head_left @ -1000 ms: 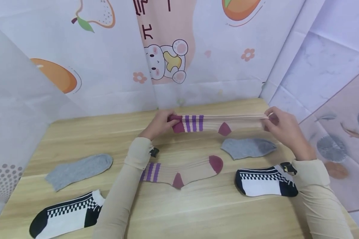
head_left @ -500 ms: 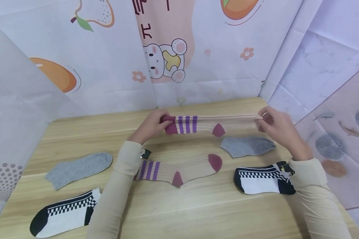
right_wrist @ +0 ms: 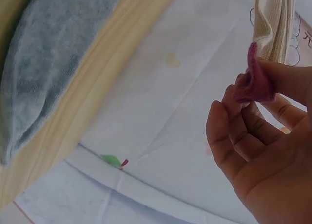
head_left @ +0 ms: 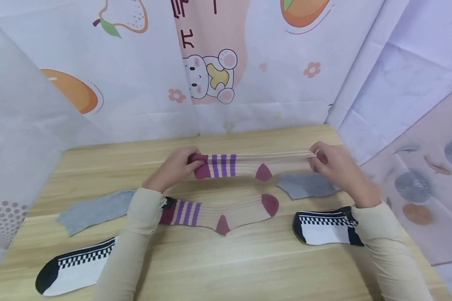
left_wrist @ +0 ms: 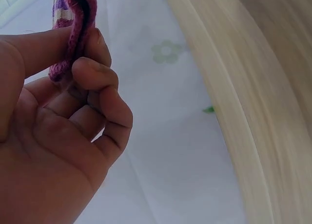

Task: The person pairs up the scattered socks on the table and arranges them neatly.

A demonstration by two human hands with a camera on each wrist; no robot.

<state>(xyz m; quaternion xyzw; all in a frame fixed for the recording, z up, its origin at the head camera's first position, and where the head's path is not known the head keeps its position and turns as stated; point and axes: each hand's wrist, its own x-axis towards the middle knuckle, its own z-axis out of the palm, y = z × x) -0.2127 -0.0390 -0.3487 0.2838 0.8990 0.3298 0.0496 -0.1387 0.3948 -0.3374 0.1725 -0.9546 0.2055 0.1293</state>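
Stretched level between both hands, a beige sock (head_left: 245,165) with purple stripes and a maroon heel hangs above the table. My left hand (head_left: 175,167) pinches its maroon cuff; the left wrist view shows the cuff (left_wrist: 80,34) between thumb and fingers. At the other end my right hand (head_left: 337,167) pinches the toe, whose maroon tip (right_wrist: 256,83) pokes out in the right wrist view. A matching beige sock (head_left: 226,213) lies flat below, toe to the right, its cuff end close to the left sleeve.
Grey ankle socks lie at the left (head_left: 94,211) and right (head_left: 305,186) of the wooden table (head_left: 226,267). Black-and-white checkered socks lie nearer, one left (head_left: 79,267), one right (head_left: 325,228), each partly covered by a sleeve. A printed curtain (head_left: 278,83) hangs behind the table.
Both hands have moved left and slightly nearer with the stretched sock between them. The left sleeve now covers more of the left grey and checkered socks; the flat beige sock's cuff has come into view.
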